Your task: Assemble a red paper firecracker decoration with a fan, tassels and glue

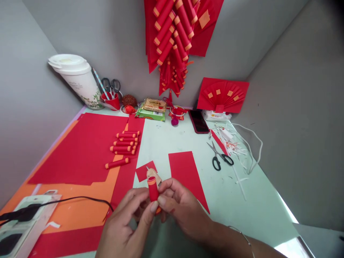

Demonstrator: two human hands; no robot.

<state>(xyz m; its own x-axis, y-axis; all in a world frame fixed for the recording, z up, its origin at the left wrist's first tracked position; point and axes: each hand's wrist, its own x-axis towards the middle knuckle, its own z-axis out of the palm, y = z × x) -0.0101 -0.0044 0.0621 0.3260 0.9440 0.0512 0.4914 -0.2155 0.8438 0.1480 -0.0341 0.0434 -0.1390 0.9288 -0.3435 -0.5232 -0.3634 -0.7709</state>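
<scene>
Between both hands, close to me, stands a red paper tube (153, 191) with orange bands at its ends. My left hand (131, 218) grips it from the left, thumb near its lower end. From the right, my right hand (181, 204) pinches it with thumb and fingers. Just behind the tube lies a glue gun (153, 172), its nozzle over a small red paper piece (142, 173). Several finished-looking red tubes with orange ends (125, 143) lie in a row to the left. A red paper rectangle (185, 172) rests right of the glue gun.
Black-handled scissors (221, 157) and white paper scraps (236, 147) lie at right, near a phone (199, 121). Large red sheets (80, 147) cover the left. A power strip (29, 222) with a black cord sits front left. A white cup (77, 80) stands at the back.
</scene>
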